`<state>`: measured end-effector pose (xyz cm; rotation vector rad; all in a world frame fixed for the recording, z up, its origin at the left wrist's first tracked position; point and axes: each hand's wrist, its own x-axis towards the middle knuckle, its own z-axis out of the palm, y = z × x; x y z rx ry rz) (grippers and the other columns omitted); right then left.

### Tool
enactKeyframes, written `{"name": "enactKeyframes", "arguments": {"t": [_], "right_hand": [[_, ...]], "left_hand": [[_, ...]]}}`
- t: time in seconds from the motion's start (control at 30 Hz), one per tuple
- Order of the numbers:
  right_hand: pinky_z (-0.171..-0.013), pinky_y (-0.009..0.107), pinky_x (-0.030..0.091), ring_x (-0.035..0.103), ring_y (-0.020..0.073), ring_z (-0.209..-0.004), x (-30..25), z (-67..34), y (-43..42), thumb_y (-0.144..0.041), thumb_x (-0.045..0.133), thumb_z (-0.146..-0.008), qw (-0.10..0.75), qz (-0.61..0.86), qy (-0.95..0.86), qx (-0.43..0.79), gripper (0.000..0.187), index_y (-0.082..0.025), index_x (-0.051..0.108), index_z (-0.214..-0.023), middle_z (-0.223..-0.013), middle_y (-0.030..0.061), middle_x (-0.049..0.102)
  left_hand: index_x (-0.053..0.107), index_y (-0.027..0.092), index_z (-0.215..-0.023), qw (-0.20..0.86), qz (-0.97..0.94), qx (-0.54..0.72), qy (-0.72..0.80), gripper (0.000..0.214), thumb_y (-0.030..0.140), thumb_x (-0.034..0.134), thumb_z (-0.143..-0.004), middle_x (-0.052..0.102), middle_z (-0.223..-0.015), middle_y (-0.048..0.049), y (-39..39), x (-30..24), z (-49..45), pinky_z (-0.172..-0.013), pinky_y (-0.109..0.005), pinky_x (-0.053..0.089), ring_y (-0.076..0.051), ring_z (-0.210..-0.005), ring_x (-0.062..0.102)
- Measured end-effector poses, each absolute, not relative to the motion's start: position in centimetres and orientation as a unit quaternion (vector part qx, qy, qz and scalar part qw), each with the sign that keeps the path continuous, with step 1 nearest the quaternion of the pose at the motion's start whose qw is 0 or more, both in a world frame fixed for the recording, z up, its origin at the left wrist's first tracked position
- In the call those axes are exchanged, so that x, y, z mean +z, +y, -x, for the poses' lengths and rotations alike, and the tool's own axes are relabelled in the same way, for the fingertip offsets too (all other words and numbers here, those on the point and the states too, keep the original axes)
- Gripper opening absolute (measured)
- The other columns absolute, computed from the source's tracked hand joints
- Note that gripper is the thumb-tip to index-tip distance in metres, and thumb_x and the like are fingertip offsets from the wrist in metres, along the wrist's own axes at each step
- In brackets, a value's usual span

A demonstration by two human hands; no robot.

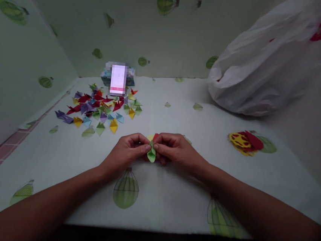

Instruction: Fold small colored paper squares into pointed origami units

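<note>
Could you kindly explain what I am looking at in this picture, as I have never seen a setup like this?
There is no machine here, only a person's bare left hand and right hand. The single picture comes from a camera worn on that person's head, looking forward and down. Both hands pinch a small green paper piece between them. On the balloon-print table cover, at the far left, lie many colourful folded papers, near a bright, pixelated screen. To the right are flat yellow and red pieces, with a large white plastic bag behind them.
</note>
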<state>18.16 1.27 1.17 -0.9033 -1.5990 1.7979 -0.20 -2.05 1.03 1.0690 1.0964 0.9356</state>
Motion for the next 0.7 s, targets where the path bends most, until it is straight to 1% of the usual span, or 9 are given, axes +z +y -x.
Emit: {"name": "enactKeyframes", "arguments": {"t": [0.27,0.4,0.7], "right_hand": [[-0.047,0.022,0.036,0.048,0.008,-0.048,1.05,-17.94,0.96,-0.032,0.062,-0.084,0.296,0.342,-0.588,0.67,0.02,-0.018,0.055,-0.072,-0.06,-0.003,0.056],[-0.046,0.022,0.037,0.049,0.0083,-0.049,0.82,-17.92,0.96,-0.033,0.065,-0.082,0.302,0.349,-0.579,0.672,0.019,-0.018,0.055,-0.075,-0.06,-0.0031,0.057],[-0.045,0.022,0.036,0.047,0.0082,-0.048,0.79,-17.98,1.02,-0.037,0.068,-0.081,0.307,0.345,-0.597,0.656,0.025,-0.018,0.054,-0.072,-0.058,-0.0033,0.056]], "left_hand": [[0.063,0.016,-0.079,0.617,-0.479,0.394,0.485,0.016,0.029,0.073,-0.079,0.069,-0.07,0.0005,-2.0,0.96,0.4,-0.064,-0.023,0.048,-0.012,-0.065,0.063],[0.063,0.016,-0.078,0.617,-0.474,0.395,0.488,0.018,0.03,0.074,-0.078,0.068,-0.069,0.001,-2.06,1.08,0.29,-0.062,-0.023,0.047,-0.012,-0.063,0.062],[0.064,0.016,-0.078,0.63,-0.46,0.398,0.483,0.02,0.031,0.077,-0.075,0.067,-0.067,0.0018,-2.06,1.09,0.24,-0.06,-0.022,0.047,-0.011,-0.061,0.061]]}}
